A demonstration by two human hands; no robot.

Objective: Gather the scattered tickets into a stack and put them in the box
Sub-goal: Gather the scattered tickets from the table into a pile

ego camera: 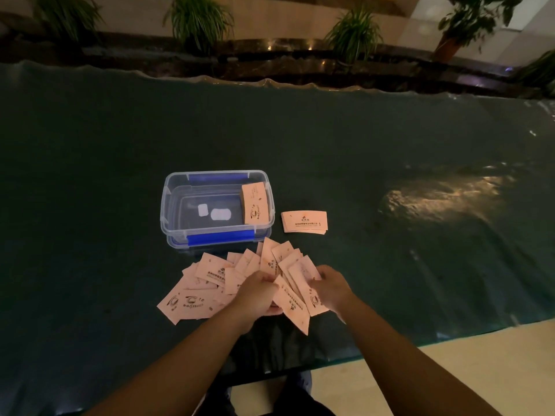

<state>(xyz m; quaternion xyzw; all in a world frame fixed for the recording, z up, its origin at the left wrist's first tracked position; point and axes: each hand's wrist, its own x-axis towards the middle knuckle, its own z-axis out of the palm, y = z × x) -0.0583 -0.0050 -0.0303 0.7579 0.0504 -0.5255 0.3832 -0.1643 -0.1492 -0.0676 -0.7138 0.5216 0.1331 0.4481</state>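
Pale pink tickets [198, 291] lie scattered and overlapping on the dark table, just in front of a clear plastic box [172, 205] with blue clips. Inside the box a small stack of tickets [254, 202] leans against its right wall. Another neat stack [304, 222] rests on the table to the right of the box. My left hand [255, 295] and my right hand [332, 288] meet over the right part of the pile, both gripping a loose fan of tickets [292, 307] between them.
The table [390, 145] is covered with a dark green glossy sheet with wrinkles and a light glare at the right. Its near edge runs diagonally at the lower right, with pale floor beyond. Potted plants [199, 19] line a ledge behind the table.
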